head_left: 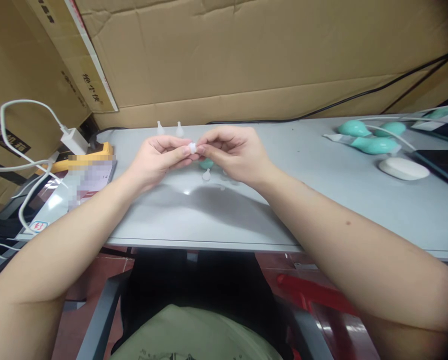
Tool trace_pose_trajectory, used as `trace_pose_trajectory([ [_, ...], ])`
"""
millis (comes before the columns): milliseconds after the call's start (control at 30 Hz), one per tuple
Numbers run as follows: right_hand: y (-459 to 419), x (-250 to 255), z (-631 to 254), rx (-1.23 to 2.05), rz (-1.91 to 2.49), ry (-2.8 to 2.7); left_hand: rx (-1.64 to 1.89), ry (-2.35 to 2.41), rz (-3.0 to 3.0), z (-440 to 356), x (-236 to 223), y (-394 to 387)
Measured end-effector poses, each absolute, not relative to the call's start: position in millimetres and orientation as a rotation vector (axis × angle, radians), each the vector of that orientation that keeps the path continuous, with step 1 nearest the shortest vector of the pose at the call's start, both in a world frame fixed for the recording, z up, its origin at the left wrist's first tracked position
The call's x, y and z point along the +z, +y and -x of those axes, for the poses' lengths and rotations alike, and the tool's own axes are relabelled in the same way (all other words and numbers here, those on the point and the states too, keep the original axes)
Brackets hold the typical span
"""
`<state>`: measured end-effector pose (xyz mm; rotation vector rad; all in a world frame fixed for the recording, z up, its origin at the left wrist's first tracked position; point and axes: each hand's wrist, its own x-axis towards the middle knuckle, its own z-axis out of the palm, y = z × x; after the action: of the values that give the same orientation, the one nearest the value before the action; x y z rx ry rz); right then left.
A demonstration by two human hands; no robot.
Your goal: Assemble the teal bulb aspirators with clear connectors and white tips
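Above the grey table, my left hand (159, 157) and my right hand (239, 152) meet, both closed in a pinch on one small white plastic piece (192, 148). Its exact kind is mostly hidden by the fingertips. Two translucent nozzle tips, a left one (160, 128) and a right one (179, 129), stand upright behind my left hand. Below the fingers, a teal rubber bulb (206, 163) shows in part, with another translucent nozzle tip (206, 174) just in front of it. Further clear pieces beside my right hand are too faint to make out.
On the right of the table (163, 220) lie several teal bulbs (377, 145), a white rounded object (404, 169) and a dark flat device (443, 165). At left are a white charger (74, 142), a yellow power strip (84, 157) and cables. Cardboard (224, 60) walls the back.
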<state>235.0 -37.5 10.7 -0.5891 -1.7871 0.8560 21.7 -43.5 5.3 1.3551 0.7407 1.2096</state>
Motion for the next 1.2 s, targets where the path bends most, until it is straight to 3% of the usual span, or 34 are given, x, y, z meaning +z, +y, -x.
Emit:
trace_pose_trajectory([
  [467, -35.0, 17.4, -241.9, 1.190, 0.581, -1.740, 1.159, 0.701, -1.423, -21.1, 5.7, -48.4],
  [1200, -31.6, 17.3, -245.5, 1.378, 0.528, -1.748, 1.094, 0.683, -1.553, -15.3, 4.3, -50.2],
])
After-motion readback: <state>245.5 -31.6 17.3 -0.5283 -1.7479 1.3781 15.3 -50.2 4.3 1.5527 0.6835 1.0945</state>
